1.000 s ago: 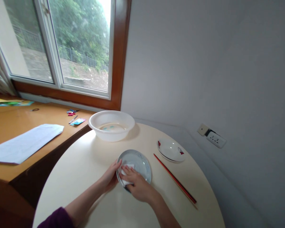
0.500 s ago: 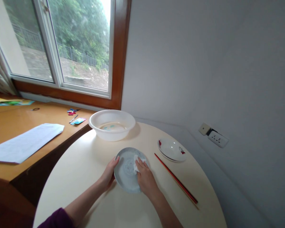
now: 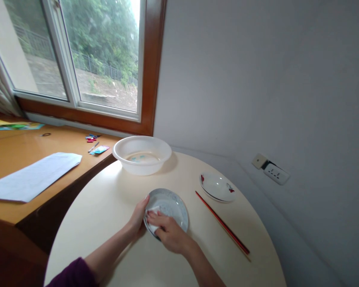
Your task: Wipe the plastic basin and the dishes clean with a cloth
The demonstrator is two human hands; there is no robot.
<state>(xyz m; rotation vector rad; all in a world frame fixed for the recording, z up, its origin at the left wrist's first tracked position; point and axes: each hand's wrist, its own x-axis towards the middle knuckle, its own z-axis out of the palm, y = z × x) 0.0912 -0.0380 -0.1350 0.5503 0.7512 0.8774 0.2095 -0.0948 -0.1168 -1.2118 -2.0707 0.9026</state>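
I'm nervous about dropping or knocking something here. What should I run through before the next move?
1. Left hand gripping the plate by its edge: ok.
2. Right hand holding the white wipe against the plate: ok.
3. Basin upright on the table, apart from both hands: ok.
4. Chopsticks lying apart from the plate: ok.
5. Plate's underside dry: cannot tell, it is hidden.
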